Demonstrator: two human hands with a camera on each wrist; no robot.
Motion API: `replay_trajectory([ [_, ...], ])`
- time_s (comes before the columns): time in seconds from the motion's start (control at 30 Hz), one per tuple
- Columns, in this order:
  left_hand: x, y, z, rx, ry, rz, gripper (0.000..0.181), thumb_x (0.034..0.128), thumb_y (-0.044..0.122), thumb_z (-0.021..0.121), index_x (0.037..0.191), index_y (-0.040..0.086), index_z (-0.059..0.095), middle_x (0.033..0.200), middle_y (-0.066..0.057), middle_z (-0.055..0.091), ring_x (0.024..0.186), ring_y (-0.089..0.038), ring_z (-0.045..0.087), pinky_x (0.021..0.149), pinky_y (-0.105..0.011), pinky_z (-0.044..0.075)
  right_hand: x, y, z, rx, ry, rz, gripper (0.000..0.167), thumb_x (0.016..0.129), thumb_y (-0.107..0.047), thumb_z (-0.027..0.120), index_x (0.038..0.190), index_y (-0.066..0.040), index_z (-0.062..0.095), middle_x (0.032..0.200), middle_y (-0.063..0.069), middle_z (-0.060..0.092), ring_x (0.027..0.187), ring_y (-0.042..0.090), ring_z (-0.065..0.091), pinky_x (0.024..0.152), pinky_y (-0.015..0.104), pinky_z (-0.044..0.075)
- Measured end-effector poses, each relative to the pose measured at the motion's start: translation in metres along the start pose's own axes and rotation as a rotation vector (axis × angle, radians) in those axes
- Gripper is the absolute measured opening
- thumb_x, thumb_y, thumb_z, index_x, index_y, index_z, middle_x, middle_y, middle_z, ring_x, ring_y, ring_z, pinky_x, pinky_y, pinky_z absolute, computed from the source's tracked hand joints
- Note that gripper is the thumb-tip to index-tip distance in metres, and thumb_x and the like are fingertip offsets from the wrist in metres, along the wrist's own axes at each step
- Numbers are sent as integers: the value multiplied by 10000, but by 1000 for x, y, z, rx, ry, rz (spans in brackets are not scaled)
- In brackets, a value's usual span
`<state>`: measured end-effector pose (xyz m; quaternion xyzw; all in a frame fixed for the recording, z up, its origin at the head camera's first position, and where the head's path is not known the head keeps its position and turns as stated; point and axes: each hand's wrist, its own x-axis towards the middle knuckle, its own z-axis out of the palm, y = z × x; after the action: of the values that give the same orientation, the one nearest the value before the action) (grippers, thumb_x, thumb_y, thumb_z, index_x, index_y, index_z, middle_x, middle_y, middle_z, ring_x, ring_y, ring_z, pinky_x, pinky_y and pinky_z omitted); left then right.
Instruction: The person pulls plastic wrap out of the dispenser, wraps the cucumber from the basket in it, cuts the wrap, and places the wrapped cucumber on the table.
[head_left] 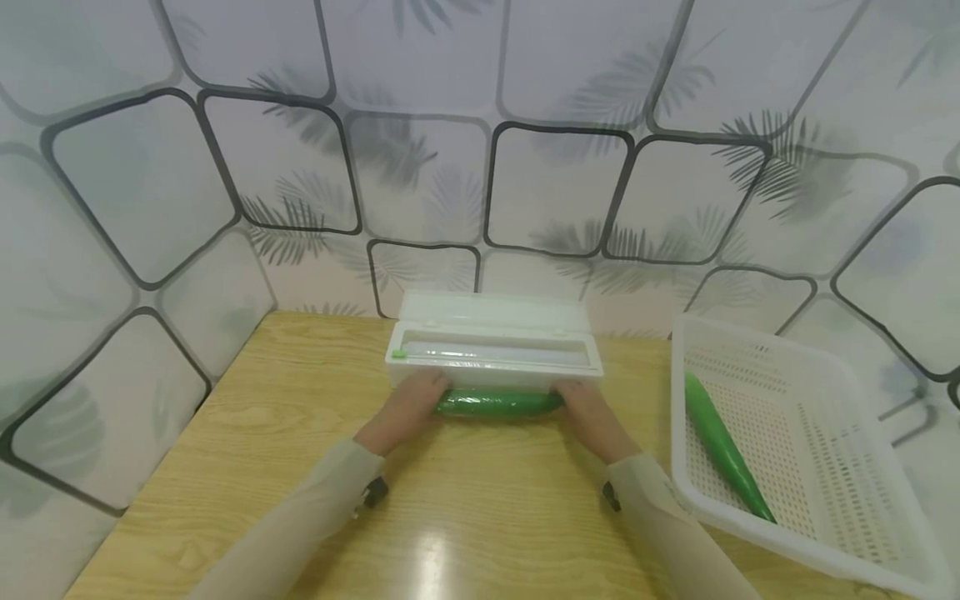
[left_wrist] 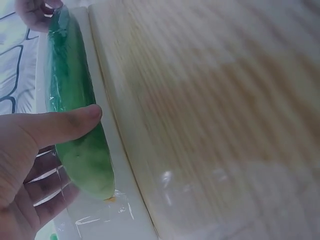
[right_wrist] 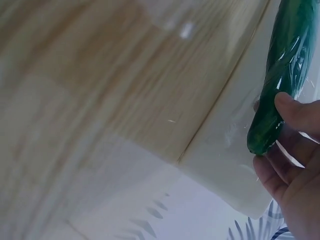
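A long green cucumber [head_left: 498, 403] lies crosswise between my hands, just in front of a white cling film dispenser [head_left: 517, 379]. Clear film covers it, shiny and wrinkled, and a loose flap of film [left_wrist: 102, 220] spreads past its pale end in the left wrist view. My left hand [head_left: 408, 408] grips that end, thumb on the near side and fingers behind. At the darker, narrower end, my right hand [head_left: 594, 419] pinches the cucumber between thumb and fingers. The dispenser's lid [head_left: 495, 308] stands raised, showing a film roll [head_left: 495, 352] inside.
On the right stands a white plastic basket [head_left: 678, 433] with another green cucumber [head_left: 723, 450] in it. A green slider [head_left: 399, 354] sits at the dispenser's left end. The wooden table [head_left: 487, 508] backs onto a patterned wall [head_left: 555, 192].
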<state>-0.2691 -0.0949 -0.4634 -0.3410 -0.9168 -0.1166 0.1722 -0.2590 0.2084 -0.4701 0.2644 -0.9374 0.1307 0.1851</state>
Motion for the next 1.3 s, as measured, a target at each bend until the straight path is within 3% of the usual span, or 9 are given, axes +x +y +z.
replay_trajectory([
  [0.33,3,-2,-3,-88,-25,-46,366,657,-21,756,970,49,581,922,-84,644,870,-246,621,787,-361,545,1,0,-1,47,-26,43,263,733,120,650,977,25,619,988,175,657,975,335,608,922,461,498],
  [0.73,6,-7,2,-86,-35,-48,375,667,50,774,1014,79,637,966,-87,689,911,-248,649,849,-359,542,1,-4,-4,-34,41,16,203,737,115,625,884,-15,676,860,130,655,813,276,634,744,385,549],
  [1.0,8,-10,2,-116,-64,-54,288,733,65,727,1009,108,654,967,-45,701,918,-208,654,875,-354,533,3,-7,-6,-86,35,-3,238,693,134,631,849,-38,683,824,117,673,780,270,644,726,381,550],
  [1.3,7,-12,0,-167,-119,-81,414,655,60,789,1042,99,648,1022,-56,693,988,-229,635,951,-386,496,4,-5,-2,-51,-14,41,260,664,106,672,867,-56,698,830,107,686,788,266,645,751,389,547],
])
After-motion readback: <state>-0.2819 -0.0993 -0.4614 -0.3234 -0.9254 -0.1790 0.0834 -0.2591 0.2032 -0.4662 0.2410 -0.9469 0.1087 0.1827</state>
